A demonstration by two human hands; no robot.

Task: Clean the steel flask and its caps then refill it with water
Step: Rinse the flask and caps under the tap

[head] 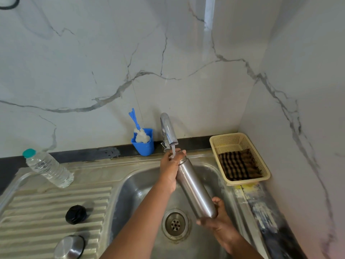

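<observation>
Soft even daylight, wide-angle edge warp, slight blur bottom-right.

There is one view only, a wide-angle camera worn on the person's head. It looks forward and steeply down over a steel sink (pixel 141 186) set in the worktop (pixel 11 165), so the basin lies in the lower middle of the frame and the drainboard runs off the lower left edge. Both forearms enter from the bottom edge, near the lens and large. The tap (pixel 168 131) stands close to the centre, against a marble-patterned back wall (pixel 93 62) that fills the upper half. A side wall (pixel 308 90) closes the right. Straight lines bow toward the edges from the wide lens.
</observation>
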